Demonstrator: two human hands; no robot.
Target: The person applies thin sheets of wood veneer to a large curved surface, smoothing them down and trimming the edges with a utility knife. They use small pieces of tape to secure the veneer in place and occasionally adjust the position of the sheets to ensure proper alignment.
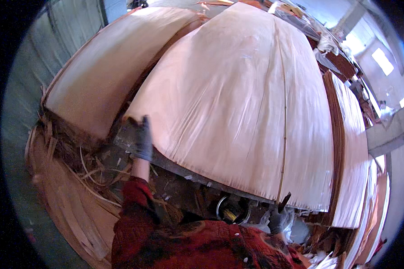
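Note:
A broad, pale pinkish wood veneer sheet [229,98] spreads out in front of me, with fine ripples and a long dark split along its right part. My left hand [143,140], in a dark grey glove, is closed at its near left corner, where the edge curls up. By the near edge on the right is my right hand [276,220], also gloved, closed around a dark, narrow, pointed object [283,201] that reaches over the sheet's edge. What kind of object this is cannot be made out. The right fingers are partly hidden.
Another veneer stack [107,67] lies to the left across a narrow gap. More stacked sheets [351,157] stand on the right. Veneer scraps [76,197] cover the floor at lower left. A round metal-rimmed item [229,210] sits below the near edge. A concrete pillar [390,132] rises at right.

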